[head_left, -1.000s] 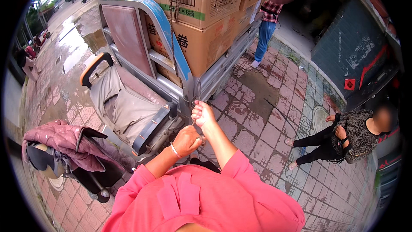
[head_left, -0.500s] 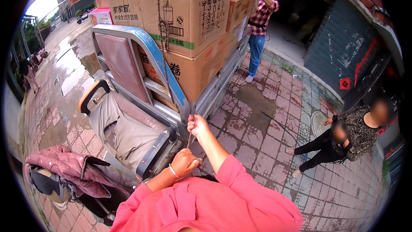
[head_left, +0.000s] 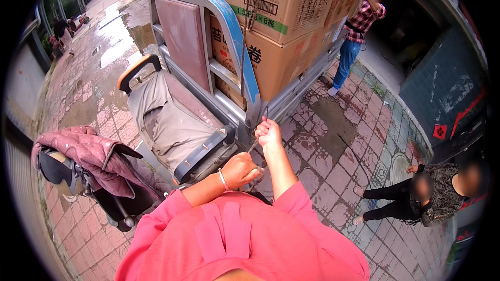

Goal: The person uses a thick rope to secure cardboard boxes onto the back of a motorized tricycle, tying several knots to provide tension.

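Note:
My right hand (head_left: 269,132) is closed around a rope (head_left: 253,147) beside the rear corner of a metal cargo bed (head_left: 252,109). Lower and closer to my body, my left hand (head_left: 240,170), with a bangle at its wrist, grips the same rope in a fist. A short stretch of rope slants between the two hands. Above, a rope hangs over the stacked cardboard boxes (head_left: 284,67) and down past the bed's blue-edged frame. Behind the frame, part of the lower box is hidden.
A grey-covered seat (head_left: 174,119) with an orange-trimmed armrest stands left of my hands. Handlebars under a quilted pink cover (head_left: 83,148) are at far left. One person in a checked shirt (head_left: 364,23) stands beside the load; another in a dark patterned top (head_left: 440,190) is at right, with a child.
The view has swung left, so the cart and people appear farther right. Both hands stay on the rope, with my fists still close together.

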A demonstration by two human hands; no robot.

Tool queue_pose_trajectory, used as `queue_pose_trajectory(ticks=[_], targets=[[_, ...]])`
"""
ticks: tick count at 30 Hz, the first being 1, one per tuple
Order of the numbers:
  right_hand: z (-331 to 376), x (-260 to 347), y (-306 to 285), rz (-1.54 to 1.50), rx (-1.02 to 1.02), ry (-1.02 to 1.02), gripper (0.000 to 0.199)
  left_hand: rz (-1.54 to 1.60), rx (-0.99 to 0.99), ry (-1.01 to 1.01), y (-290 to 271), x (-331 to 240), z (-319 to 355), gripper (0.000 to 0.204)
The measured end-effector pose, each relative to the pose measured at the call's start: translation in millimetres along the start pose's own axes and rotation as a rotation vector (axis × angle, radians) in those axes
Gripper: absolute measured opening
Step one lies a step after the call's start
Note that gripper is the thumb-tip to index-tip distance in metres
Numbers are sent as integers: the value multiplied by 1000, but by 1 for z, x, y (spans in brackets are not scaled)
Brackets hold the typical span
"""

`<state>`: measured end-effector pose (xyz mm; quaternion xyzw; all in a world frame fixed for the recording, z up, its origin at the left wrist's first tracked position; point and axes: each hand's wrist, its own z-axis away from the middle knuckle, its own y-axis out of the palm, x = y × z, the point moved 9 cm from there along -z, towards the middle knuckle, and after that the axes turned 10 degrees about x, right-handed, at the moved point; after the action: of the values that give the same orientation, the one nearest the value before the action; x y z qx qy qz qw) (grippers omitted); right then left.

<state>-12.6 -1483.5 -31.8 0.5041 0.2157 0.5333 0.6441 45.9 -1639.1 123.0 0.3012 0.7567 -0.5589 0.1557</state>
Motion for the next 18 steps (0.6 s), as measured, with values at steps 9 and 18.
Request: queue_pose_trajectory(ticks=[9,18], targets=[[-1,13,7,45,15,93,13,315,98,30,-7,20,-17,27],[-46,46,-11,288,-118,77,15,408,171,-43,13,49,-12,30]])
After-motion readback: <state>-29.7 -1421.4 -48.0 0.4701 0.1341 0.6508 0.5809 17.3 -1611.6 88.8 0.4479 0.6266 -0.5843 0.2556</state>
